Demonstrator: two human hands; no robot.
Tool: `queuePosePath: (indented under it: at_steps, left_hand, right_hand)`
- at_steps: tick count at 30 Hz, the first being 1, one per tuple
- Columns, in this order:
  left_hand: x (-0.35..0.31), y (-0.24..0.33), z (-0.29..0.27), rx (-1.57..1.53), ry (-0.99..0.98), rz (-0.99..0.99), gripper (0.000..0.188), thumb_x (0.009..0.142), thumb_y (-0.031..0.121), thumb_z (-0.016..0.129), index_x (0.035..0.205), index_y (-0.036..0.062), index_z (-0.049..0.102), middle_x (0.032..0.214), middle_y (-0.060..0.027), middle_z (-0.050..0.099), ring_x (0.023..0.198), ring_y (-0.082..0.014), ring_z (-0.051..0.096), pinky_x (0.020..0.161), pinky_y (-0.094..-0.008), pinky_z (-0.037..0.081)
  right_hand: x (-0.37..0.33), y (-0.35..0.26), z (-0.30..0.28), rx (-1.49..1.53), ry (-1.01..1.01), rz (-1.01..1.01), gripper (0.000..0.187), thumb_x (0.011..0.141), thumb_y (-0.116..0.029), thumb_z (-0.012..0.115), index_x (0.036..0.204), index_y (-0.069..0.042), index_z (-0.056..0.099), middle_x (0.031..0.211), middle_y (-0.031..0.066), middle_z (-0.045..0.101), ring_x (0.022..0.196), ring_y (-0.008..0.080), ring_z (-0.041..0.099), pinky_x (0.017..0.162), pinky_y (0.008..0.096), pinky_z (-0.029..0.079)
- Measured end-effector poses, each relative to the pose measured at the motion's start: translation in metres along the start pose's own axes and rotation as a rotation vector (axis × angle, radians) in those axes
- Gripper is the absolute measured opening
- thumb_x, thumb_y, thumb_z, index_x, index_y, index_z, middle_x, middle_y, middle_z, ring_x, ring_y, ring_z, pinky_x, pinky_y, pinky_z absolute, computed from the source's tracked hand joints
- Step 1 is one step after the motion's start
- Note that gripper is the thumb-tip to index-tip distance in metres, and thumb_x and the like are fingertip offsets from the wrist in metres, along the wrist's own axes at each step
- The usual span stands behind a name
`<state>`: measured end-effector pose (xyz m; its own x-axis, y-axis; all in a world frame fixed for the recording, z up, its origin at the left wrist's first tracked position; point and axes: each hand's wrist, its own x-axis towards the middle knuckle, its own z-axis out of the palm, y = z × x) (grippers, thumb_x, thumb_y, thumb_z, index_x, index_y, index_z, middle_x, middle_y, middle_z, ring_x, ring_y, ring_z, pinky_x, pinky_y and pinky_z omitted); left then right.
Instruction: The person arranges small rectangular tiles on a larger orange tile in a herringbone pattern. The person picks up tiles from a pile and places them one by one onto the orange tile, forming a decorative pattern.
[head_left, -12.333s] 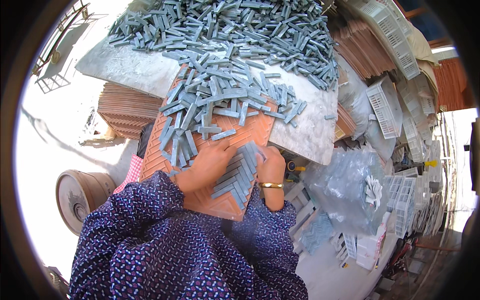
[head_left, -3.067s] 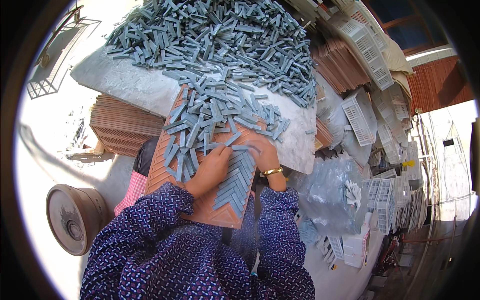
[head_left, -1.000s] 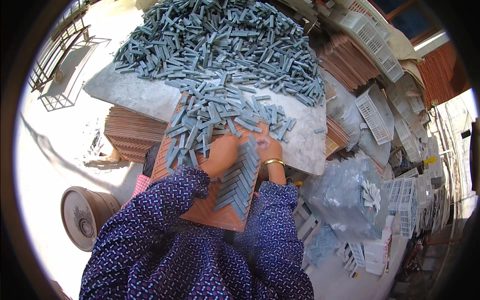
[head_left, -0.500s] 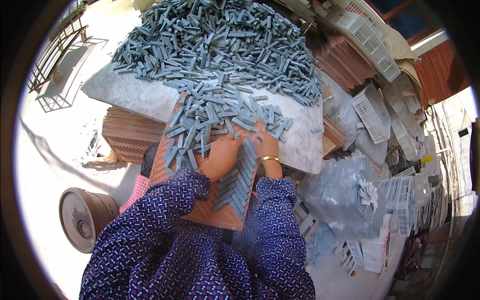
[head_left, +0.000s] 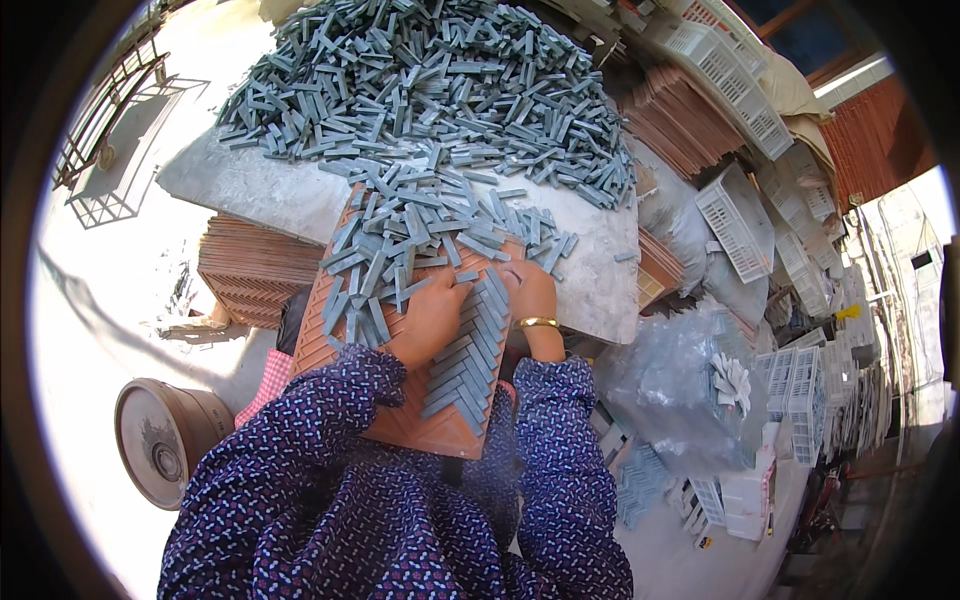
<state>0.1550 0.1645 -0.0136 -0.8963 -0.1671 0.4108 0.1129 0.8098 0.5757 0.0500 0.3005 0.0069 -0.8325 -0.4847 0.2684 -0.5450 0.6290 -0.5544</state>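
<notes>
An orange ridged tray (head_left: 415, 425) leans from my lap onto a grey slab (head_left: 270, 190). Small grey-blue tile sticks lie loose over the tray's upper half (head_left: 400, 255), and a strip set in a herringbone pattern (head_left: 470, 365) runs down its right side. My left hand (head_left: 430, 315) rests palm down on the tray, fingertips touching a stick at the top of that strip. My right hand (head_left: 528, 290), with a gold bangle at the wrist, presses on the tray's upper right edge beside the strip. Whether either hand pinches a stick is hidden.
A big heap of loose grey-blue sticks (head_left: 430, 90) covers the slab's far part. Stacks of orange trays (head_left: 250, 275) stand lower left and at the back right (head_left: 690, 125). White plastic crates (head_left: 740, 215), clear bags (head_left: 680, 390) and a round drum (head_left: 160, 450) surround me.
Both hands have crept a little up the tray along the herringbone strip. The camera view has shifted slightly; the heap and the tray stay put.
</notes>
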Motion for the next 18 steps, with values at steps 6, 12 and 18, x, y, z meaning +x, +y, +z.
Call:
queuePosePath:
  at_steps: [6, 12, 18]
  left_hand:
    - [0.004, -0.003, 0.005, 0.019, 0.068, 0.037, 0.015, 0.073, 0.0, 0.052, 0.085, 0.0023, 0.061, 0.081, -0.0118, 0.055, 0.076, -0.0297, 0.057, 0.065, -0.0383, 0.047]
    - [0.004, -0.003, 0.0, -0.024, 0.061, 0.034, 0.008, 0.073, 0.0, 0.052, 0.079, 0.001, 0.057, 0.079, -0.0142, 0.056, 0.077, -0.0318, 0.057, 0.066, -0.0394, 0.046]
    - [0.011, -0.008, 0.004, -0.094, 0.005, -0.007, 0.01, 0.073, -0.001, 0.05, 0.08, -0.0001, 0.057, 0.079, -0.0159, 0.056, 0.077, -0.0346, 0.056, 0.067, -0.0416, 0.045]
  right_hand:
    - [-0.004, 0.002, 0.01, 0.067, -0.03, -0.144, 0.01, 0.074, -0.01, 0.064, 0.084, -0.008, 0.065, 0.08, 0.0098, 0.059, 0.078, 0.0299, 0.057, 0.067, 0.039, 0.046]
    - [0.002, -0.006, 0.015, 0.005, -0.03, -0.161, 0.008, 0.073, -0.012, 0.065, 0.076, -0.004, 0.063, 0.071, 0.0113, 0.058, 0.069, 0.0295, 0.057, 0.063, 0.0373, 0.045]
    - [0.017, -0.004, 0.009, -0.013, -0.195, -0.077, 0.013, 0.07, -0.015, 0.068, 0.073, -0.004, 0.062, 0.07, 0.0105, 0.06, 0.065, 0.0272, 0.058, 0.059, 0.0359, 0.045]
